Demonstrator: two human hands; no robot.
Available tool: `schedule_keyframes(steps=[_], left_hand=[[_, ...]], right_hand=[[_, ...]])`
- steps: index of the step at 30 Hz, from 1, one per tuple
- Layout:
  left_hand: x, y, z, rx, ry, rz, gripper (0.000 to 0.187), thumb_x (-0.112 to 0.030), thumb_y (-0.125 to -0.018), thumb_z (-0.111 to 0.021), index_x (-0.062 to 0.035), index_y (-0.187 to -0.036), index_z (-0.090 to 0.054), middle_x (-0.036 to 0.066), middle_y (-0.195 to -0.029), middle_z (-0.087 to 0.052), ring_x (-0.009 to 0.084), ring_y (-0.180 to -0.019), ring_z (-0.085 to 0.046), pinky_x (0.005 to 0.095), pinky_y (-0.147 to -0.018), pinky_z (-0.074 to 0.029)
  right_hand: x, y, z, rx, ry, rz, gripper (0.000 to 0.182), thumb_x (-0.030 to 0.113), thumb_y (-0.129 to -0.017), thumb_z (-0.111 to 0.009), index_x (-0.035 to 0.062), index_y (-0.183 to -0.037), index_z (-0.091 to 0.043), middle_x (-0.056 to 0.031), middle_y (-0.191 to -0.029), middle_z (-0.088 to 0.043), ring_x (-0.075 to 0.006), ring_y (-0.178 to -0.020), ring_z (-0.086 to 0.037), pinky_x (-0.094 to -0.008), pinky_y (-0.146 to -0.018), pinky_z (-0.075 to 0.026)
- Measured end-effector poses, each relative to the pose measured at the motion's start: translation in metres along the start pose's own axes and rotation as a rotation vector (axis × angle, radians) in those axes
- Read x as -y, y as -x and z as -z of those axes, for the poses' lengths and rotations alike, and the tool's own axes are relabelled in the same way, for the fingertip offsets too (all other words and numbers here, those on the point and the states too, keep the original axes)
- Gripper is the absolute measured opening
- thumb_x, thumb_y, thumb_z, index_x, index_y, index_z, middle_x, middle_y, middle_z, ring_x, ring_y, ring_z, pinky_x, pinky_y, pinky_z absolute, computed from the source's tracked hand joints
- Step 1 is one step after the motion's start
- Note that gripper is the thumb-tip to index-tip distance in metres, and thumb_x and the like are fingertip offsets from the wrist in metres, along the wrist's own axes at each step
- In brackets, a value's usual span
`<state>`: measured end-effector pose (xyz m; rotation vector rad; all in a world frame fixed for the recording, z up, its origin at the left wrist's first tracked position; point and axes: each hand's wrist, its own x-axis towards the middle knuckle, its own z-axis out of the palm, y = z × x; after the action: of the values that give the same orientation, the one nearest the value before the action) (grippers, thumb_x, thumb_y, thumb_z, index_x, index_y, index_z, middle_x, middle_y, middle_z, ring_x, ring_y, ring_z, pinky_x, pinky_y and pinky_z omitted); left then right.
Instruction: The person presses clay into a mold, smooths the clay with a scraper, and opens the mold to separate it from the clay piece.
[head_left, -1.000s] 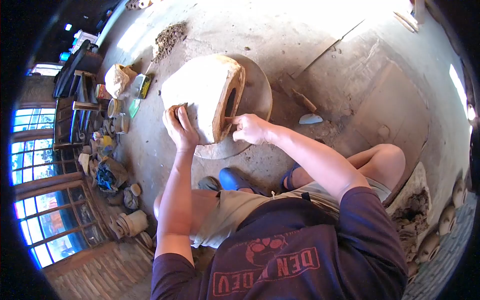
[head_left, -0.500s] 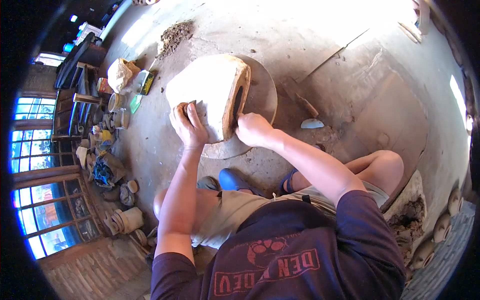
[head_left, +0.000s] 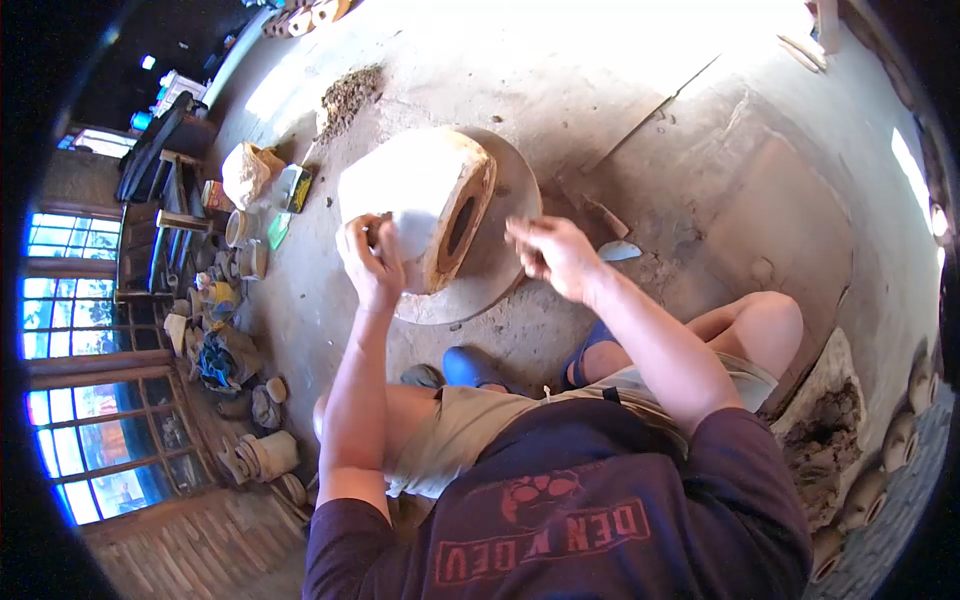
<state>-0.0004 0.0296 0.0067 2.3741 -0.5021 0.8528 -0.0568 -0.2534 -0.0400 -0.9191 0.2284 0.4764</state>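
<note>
Pointing toward the left with its forefinger, the right hand (head_left: 556,258) stands in the air just beside the large block-shaped object with white top and brown rim (head_left: 400,185), apart from it; the other fingers of this hand are curled inward, so its grip is half open, and I see nothing held in it. The left hand (head_left: 371,265) is raised at the near left corner of the block, with fingers bent and thumb upward; its grip is partly closed, but the blur does not let me tell whether it holds something or touches the block. Both forearms reach forward, the right one slanting inward. The block lies on a round grey flat disc (head_left: 515,205) on the concrete floor (head_left: 640,120), in front of the seated person. Its top is very bright and smooth, while its side facing right is brown and rough, with one dark oval opening (head_left: 461,223). I count one block, one disc, two blue shoes (head_left: 468,368) under the arms, one pale half-round piece (head_left: 620,250) and one short brown stick-like piece (head_left: 606,218) to the right, one dark crumbly heap (head_left: 350,98) farther away, one whitish sack (head_left: 249,172) at left, and at least four rounded brown pots (head_left: 900,440) along the right edge.
</note>
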Motion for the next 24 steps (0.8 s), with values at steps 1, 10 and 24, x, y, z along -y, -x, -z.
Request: schedule_keyframes(steps=[1, 10, 24], left_hand=[[-0.016, 0.001, 0.000, 0.062, 0.153, 0.021, 0.027, -0.021, -0.097, -0.073, -0.0015, -0.111, -0.060, 0.014, -0.101, -0.063, 0.0324, -0.094, -0.060, 0.0423, -0.084, -0.049], [-0.038, -0.013, -0.010, 0.479, -0.461, -0.113, 0.096, -0.052, -0.088, -0.075, -0.0006, -0.158, -0.035, 0.030, -0.159, -0.036, 0.0503, -0.147, -0.033, 0.0619, -0.119, -0.028], [-0.024, 0.008, -0.032, 0.519, -0.616, -0.263, 0.094, -0.014, -0.077, -0.072, -0.0087, -0.162, -0.033, 0.020, -0.162, -0.039, 0.0418, -0.150, -0.036, 0.0594, -0.119, -0.033]], right_hand=[[-0.005, 0.011, -0.004, -0.013, -0.083, -0.061, 0.039, 0.042, -0.102, -0.067, 0.0033, -0.106, -0.066, -0.0003, -0.077, -0.062, -0.0099, -0.064, -0.058, -0.0232, -0.054, -0.045], [0.021, 0.068, 0.017, 0.118, -0.083, 0.041, 0.033, 0.037, -0.104, -0.064, 0.0111, -0.084, -0.059, -0.0016, -0.070, -0.059, -0.0082, -0.052, -0.048, -0.0242, -0.042, -0.031], [0.058, 0.169, 0.410, -1.166, 1.546, -0.640, 0.081, 0.056, -0.087, -0.074, -0.0034, -0.139, -0.059, -0.0234, -0.144, -0.059, -0.0370, -0.137, -0.054, -0.0453, -0.112, -0.047]])
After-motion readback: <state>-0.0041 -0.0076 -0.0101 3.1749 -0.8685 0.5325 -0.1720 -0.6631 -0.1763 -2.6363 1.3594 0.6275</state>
